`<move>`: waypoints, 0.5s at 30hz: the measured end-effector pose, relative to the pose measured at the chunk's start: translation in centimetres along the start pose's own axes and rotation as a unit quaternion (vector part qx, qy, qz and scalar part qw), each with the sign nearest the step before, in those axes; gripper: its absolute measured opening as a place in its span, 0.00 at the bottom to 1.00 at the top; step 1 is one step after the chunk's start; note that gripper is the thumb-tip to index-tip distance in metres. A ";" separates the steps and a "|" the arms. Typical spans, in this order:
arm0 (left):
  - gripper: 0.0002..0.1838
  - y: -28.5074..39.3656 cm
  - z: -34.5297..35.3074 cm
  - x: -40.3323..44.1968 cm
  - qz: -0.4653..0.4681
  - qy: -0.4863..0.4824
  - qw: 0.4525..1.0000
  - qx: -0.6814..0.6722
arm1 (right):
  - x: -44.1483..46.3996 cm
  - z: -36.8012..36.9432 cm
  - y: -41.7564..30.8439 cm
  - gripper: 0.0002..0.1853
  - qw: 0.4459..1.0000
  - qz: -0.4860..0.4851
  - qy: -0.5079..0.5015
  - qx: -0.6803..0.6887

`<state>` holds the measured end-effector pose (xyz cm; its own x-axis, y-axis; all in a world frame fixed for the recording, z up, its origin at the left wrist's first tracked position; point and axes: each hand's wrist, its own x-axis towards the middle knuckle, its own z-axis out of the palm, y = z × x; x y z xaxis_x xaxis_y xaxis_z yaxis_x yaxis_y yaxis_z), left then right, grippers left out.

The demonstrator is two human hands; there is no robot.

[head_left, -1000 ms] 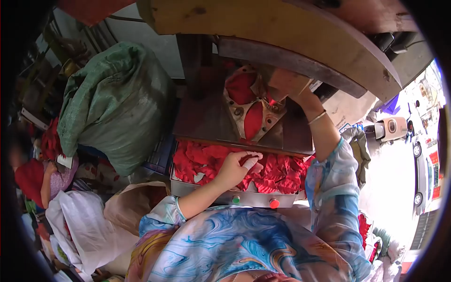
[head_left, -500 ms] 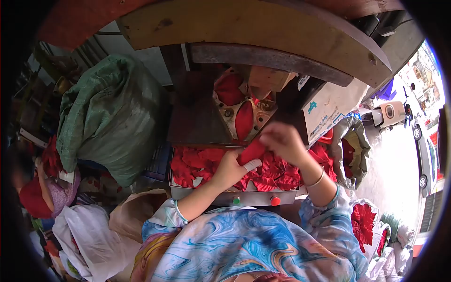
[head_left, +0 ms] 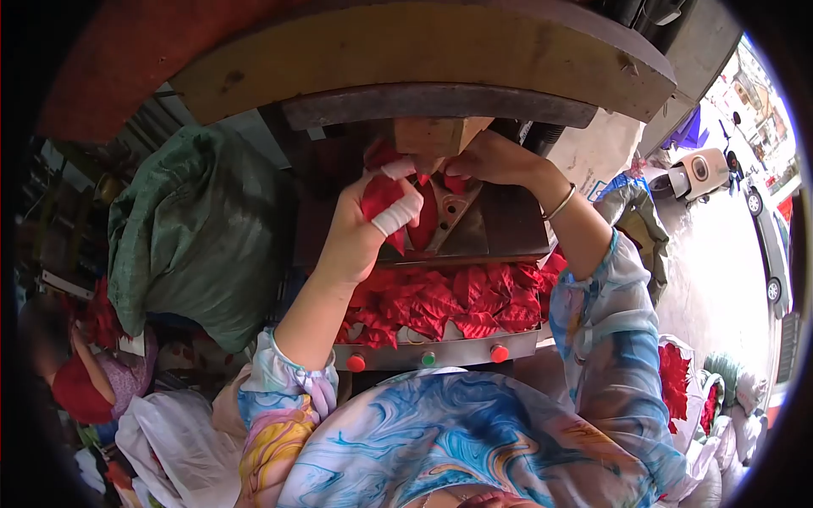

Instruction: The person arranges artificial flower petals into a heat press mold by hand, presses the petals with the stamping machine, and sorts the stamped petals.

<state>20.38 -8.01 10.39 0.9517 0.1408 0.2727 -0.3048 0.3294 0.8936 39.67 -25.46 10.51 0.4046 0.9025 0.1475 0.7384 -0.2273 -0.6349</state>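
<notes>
My left hand [head_left: 373, 216], with white tape wrapped round its thumb and a finger, is closed on red fabric petals [head_left: 383, 199] at the left side of a metal mould [head_left: 461, 207]. My right hand [head_left: 491, 158] reaches to the mould's back right, its fingers bent down on another red fabric petal [head_left: 456, 181]; the fingertips are partly hidden. Between the hands a pointed red petal [head_left: 426, 218] lies in the mould. Just above hangs a wooden block [head_left: 432, 135] of the press.
Red fabric petals [head_left: 449, 296] fill a metal tray with red and green buttons [head_left: 428, 359] at its front. The press's heavy curved beam [head_left: 423, 63] spans overhead. A green sack [head_left: 199, 229] stands left, near another person [head_left: 89, 381]. White bags [head_left: 178, 440] lie below.
Both hands have moved forward from above the tray to the mould and spread apart to its two sides. My left hand has carried the red petals along. The view has shifted slightly.
</notes>
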 end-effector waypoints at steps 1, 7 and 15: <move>0.13 0.0 -0.1 0.6 -0.001 -0.002 1.000 0.000 | 0.2 0.4 0.5 0.06 0.998 -0.031 0.027 0.039; 0.07 -3.3 -4.8 4.5 0.062 0.140 0.917 0.369 | -0.4 1.7 2.4 0.09 0.994 0.013 0.111 0.014; 0.12 -3.3 -6.1 2.3 0.101 0.156 0.866 0.465 | 5.9 4.9 1.5 0.17 0.917 -0.015 0.362 0.166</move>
<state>23.37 -3.01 5.93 0.7820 0.4006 0.4775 -0.1660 -0.6047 0.7790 40.55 -18.73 6.71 0.7278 0.3999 0.5571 0.5984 0.0265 -0.8008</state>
